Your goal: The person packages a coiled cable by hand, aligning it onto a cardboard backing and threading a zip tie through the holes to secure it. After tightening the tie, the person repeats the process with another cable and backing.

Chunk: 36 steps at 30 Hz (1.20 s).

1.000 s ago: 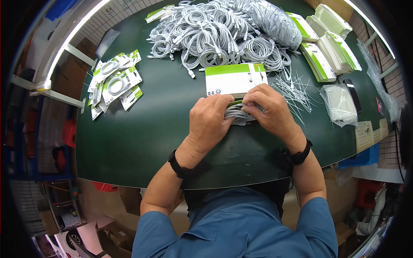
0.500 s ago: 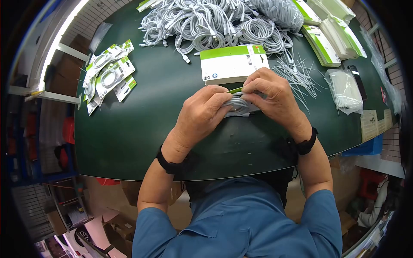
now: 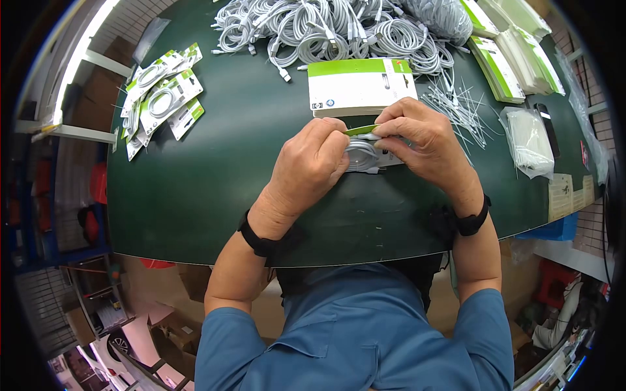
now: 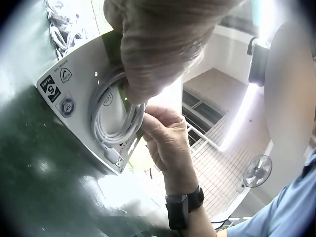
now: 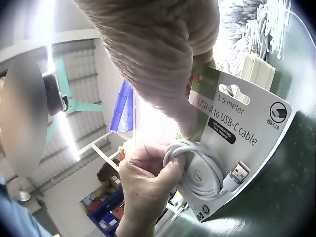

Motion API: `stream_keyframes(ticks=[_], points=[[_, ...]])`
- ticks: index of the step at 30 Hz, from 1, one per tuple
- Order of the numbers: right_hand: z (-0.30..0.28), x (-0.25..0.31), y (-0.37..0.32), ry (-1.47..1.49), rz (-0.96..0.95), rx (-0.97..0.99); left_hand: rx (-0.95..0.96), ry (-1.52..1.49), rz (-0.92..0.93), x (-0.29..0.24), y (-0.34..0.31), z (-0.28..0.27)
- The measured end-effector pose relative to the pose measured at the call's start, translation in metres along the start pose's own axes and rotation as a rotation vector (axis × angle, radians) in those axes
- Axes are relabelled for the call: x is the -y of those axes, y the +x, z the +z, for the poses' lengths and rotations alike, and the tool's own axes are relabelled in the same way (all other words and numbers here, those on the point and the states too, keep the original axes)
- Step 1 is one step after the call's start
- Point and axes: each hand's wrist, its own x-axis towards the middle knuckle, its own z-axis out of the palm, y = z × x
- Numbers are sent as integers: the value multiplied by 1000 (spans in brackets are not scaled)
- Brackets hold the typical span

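Note:
Between both hands stands a white and green packaging card (image 5: 261, 118), printed as a 1.5 meter USB-A to USB-C cable, tilted up over the table. A light grey coiled USB cable (image 3: 360, 156) lies against its face, its metal USB-A plug (image 5: 240, 171) showing in the right wrist view. My left hand (image 3: 308, 163) pinches the coil and the card's left side between thumb and fingers. On the other side, my right hand (image 3: 427, 138) pinches the green top edge near the coil. Some right fingertips are hidden behind the card in the left wrist view.
A stack of cards (image 3: 358, 91) lies just beyond the hands. Behind it is a big heap of grey cables (image 3: 313, 32). Loose white zip ties (image 3: 456, 111) and a bag of ties (image 3: 527, 140) lie right, below card stacks (image 3: 499, 68). Carded cables (image 3: 163, 98) are piled left.
The head view has shifted, so the table contents sit higher in it. Both hands keep hold of the card and coil, and more of the coil's face now shows between them.

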Motion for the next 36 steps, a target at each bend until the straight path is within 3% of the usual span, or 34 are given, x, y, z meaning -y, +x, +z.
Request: stream_keyframes(ticks=[11, 15, 18, 23, 27, 31, 36], points=[[-15, -1, 3, 49, 22, -12, 36, -59, -29, -1, 2, -6], [-56, -23, -1, 88, 275, -287, 41, -76, 25, -3, 6, -4], [-77, -37, -14, -54, 504, -266, 58, -105, 57, -6, 8, 1], [-80, -55, -37, -184, 595, -74, 65, -163, 88, -13, 8, 6], [-71, -66, -42, -255, 579, 26, 63, -159, 87, -12, 8, 5], [-63, -82, -44, -388, 403, 144, 80, -168, 86, -9, 5, 10], [-51, -92, -47, -429, 357, 141, 57, -138, 118, -7, 2, 16]])
